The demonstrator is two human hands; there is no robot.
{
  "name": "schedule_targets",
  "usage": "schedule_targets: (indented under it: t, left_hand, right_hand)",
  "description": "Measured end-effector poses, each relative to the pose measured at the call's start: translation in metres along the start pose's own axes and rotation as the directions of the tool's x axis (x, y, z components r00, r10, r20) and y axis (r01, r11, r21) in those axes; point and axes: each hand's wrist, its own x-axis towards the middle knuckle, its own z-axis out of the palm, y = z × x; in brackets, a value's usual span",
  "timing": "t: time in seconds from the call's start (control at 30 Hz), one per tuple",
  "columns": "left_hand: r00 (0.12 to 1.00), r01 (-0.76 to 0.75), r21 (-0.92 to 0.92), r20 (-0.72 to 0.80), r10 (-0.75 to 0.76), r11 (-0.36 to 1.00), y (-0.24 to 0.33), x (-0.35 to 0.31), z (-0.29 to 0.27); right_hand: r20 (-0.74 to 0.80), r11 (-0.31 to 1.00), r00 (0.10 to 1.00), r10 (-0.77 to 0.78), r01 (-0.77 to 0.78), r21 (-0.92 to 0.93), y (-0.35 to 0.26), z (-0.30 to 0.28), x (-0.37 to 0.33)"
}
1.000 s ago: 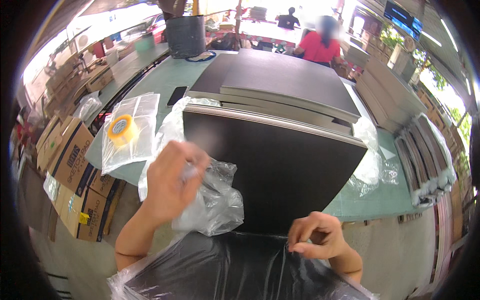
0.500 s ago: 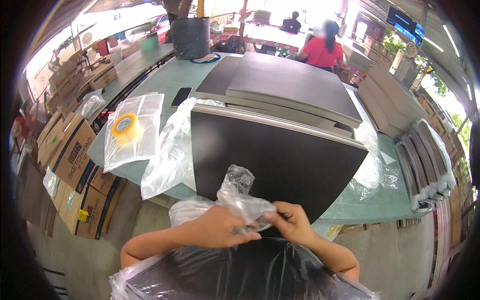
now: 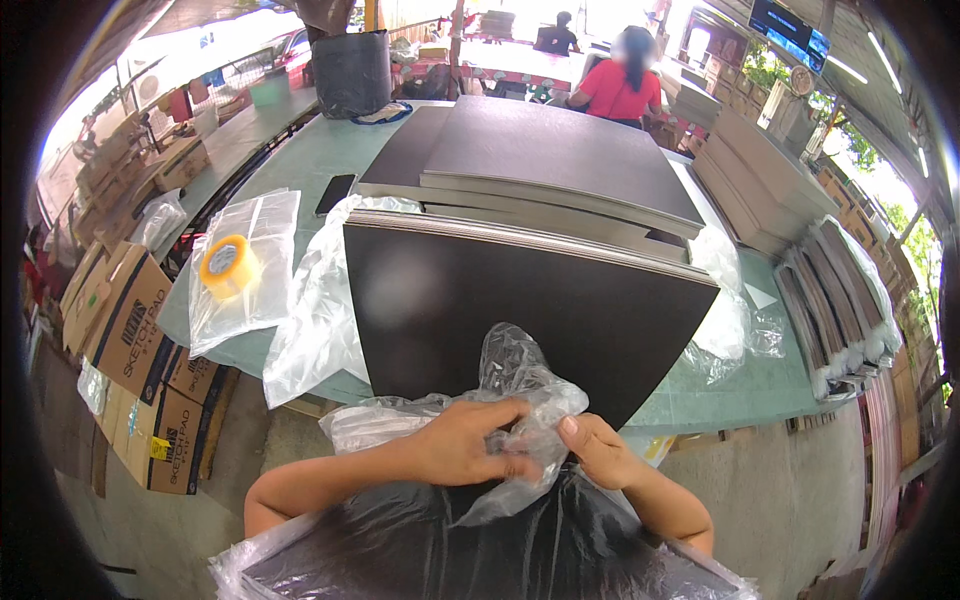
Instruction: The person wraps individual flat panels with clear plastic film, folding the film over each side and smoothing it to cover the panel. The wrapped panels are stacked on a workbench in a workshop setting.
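L hand (image 3: 450, 447), R hand (image 3: 603, 455): grip clamped on 1 clr film wad (image 3: 518, 365); 1 tape (image 3: 238, 278).

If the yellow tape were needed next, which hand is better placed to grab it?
Probably the left hand: it's nearer the tape roll, off to the left; the right hand would likely reach across. Both hold clear plastic.

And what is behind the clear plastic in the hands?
Behind the clear plastic is a black board; some black shows through. Part of its lower end is covered by the plastic and left hand, so it cannot be seen.
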Motion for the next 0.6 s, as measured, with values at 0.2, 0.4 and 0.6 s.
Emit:
schedule_targets:
  t: [0.2,0.4,0.6]
  left_hand:
    - [0.989,-0.068,0.023,-0.127,0.071,0.997,-0.013,-0.002,0.001]
    - [0.960,-0.186,0.026,-0.209,0.187,0.982,0.001,0.003,0.003]
    - [0.940,0.025,0.340,-0.327,0.094,0.940,-0.050,-0.042,-0.047]
  right_hand:
    - [-0.138,0.835,0.977,-0.164,0.063,-0.546,-0.009,-0.013,-0.004]
    - [-0.185,0.969,0.974,-0.134,0.090,-0.230,-0.007,-0.008,0.002]
    - [-0.207,0.970,0.965,-0.159,0.192,0.151,-0.006,-0.033,-0.014]
